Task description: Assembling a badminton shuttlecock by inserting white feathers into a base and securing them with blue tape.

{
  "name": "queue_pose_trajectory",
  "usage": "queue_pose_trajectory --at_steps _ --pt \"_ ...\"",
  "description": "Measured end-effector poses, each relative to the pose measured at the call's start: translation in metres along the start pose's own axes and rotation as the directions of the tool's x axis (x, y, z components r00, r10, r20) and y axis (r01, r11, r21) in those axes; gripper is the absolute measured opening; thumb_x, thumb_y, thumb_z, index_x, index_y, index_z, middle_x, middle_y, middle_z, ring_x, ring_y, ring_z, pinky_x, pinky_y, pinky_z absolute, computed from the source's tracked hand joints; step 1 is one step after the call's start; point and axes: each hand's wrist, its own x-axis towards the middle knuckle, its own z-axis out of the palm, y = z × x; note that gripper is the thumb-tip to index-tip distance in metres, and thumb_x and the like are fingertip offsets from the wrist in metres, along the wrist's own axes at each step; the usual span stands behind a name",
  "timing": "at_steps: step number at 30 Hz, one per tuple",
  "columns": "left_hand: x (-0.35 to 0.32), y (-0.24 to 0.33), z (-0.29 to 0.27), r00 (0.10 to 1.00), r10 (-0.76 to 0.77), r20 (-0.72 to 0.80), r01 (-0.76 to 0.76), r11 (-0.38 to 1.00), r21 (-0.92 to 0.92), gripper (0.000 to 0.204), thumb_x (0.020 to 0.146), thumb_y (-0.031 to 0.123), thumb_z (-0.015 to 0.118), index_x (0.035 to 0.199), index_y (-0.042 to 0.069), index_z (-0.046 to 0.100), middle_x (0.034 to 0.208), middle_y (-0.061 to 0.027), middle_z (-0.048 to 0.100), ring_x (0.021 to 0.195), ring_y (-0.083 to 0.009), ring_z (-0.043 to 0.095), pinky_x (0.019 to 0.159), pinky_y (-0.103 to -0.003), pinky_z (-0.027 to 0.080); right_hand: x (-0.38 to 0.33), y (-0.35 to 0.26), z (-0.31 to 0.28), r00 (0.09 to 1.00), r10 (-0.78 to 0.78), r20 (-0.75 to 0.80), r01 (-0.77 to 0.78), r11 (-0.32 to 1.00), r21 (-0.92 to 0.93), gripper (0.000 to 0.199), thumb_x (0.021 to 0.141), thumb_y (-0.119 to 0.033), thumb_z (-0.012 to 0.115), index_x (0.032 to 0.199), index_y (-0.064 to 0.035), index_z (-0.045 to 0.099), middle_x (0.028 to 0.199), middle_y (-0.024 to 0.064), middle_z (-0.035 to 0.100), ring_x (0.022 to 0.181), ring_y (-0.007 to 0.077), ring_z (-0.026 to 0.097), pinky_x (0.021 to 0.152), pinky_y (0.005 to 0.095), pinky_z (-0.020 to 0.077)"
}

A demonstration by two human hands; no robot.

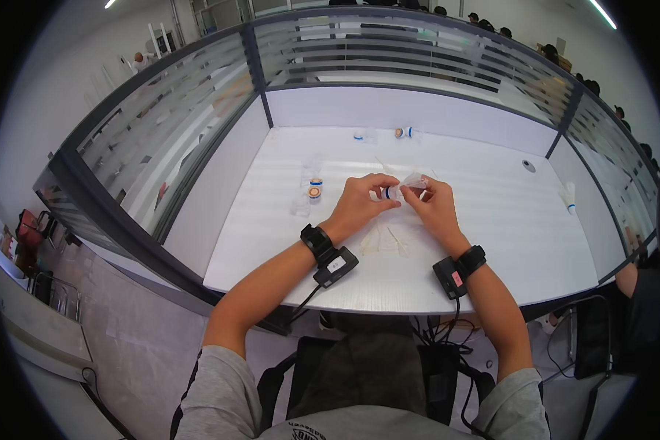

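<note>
Over the middle of the white table (506, 242), my two hands meet around a small blue-rimmed container (389, 193) and a crumpled piece of clear plastic (416, 180). My left hand (363, 199) is closed on the container, thumb below and fingers above. The clear plastic is pinched in my right hand (434, 207), just beside the container. Whether the plastic is a bag around the container or a separate piece, I cannot tell. Beneath my hands lie thin, crinkled, see-through wrappers (383, 240) with tan edges.
Left of my hands stand two small jars (314, 193) with tan tops and blue rims, near clear plastic pieces (301, 207). More blue-rimmed jars (403, 133) are at the back. A clear wrapped item (570, 198) lies far right, near a cable hole (528, 166). Partition walls (411, 110) enclose the table.
</note>
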Motion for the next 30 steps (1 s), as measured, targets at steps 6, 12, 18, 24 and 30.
queue_pose_trajectory --at_steps 6,12,18,24,30 --pt "0.002 0.003 -0.001 0.998 0.063 -0.001 -0.063 0.997 0.047 0.043 0.076 0.011 0.088 0.114 0.001 0.073 0.099 -0.0067 0.073 0.078 -0.0116 0.057 0.075 -0.028 0.051 0.004 0.001 -0.002 1.000 0.000 0.024 -0.001 0.999 0.052 0.019 0.090 -0.019 0.075 0.094 -0.0011 0.076 0.077 -0.0001 0.071 0.056 0.0035 0.047 0.050 0.0239 0.0354" --pt "0.000 0.007 0.002 0.994 0.106 -0.034 -0.105 0.994 0.018 0.045 0.074 0.014 0.090 0.114 0.002 0.073 0.097 -0.0062 0.072 0.079 -0.0117 0.058 0.072 -0.027 0.052 0.003 0.013 0.000 0.997 0.055 0.055 -0.065 0.975 0.212 0.018 0.091 -0.018 0.074 0.095 -0.0010 0.076 0.078 -0.0016 0.071 0.056 0.0013 0.045 0.050 0.0230 0.0341" --pt "-0.003 0.010 0.000 0.991 0.136 -0.006 -0.136 0.991 0.011 0.047 0.074 0.008 0.090 0.117 0.003 0.070 0.112 -0.0067 0.069 0.082 -0.0127 0.061 0.071 -0.026 0.053 0.003 0.005 -0.001 0.986 0.143 0.091 -0.157 0.971 0.178 0.018 0.091 -0.018 0.074 0.096 -0.0006 0.076 0.081 -0.0003 0.072 0.060 0.0015 0.047 0.053 0.0230 0.0365" --pt "-0.002 0.012 0.002 0.992 0.114 0.051 -0.114 0.993 -0.003 0.049 0.074 0.007 0.089 0.119 0.003 0.069 0.113 -0.0069 0.069 0.089 -0.0141 0.063 0.072 -0.025 0.053 0.004 0.016 -0.005 0.975 0.137 0.174 -0.177 0.954 0.241 0.024 0.093 -0.020 0.073 0.102 0.0017 0.075 0.089 0.0048 0.074 0.073 0.0072 0.062 0.068 0.0254 0.0486" --pt "0.003 0.006 0.002 0.991 0.130 0.009 -0.130 0.991 -0.016 0.045 0.077 0.007 0.087 0.118 0.003 0.069 0.112 -0.0074 0.068 0.096 -0.0161 0.066 0.074 -0.026 0.054 0.005 0.009 -0.005 0.962 0.215 0.168 -0.246 0.949 0.196 0.027 0.093 -0.023 0.074 0.103 0.0014 0.075 0.089 0.0049 0.074 0.071 0.0073 0.061 0.063 0.0253 0.0485"
